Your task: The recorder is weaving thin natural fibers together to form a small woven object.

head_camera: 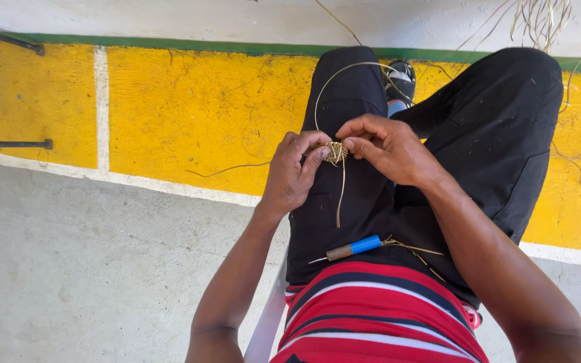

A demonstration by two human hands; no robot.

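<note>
A small woven knot of straw-coloured fibre [335, 152] sits pinched between both hands above the black trousers. My left hand [294, 171] grips it from the left with thumb and fingers. Pinching its right side with fingertips is my right hand [388, 148]. One thin fibre strand [339, 195] hangs down from the knot, and another loops upward [344, 69] over the left knee. An awl with a blue handle [354, 247] lies on my lap by the red striped shirt, touching neither hand.
Yellow painted floor [189, 114] with a white line and green border lies ahead, grey concrete [89, 262] at left. More loose fibres [539, 20] hang at top right. A shoe [401, 84] shows between the knees. A pale seat edge [267, 323] lies below my left forearm.
</note>
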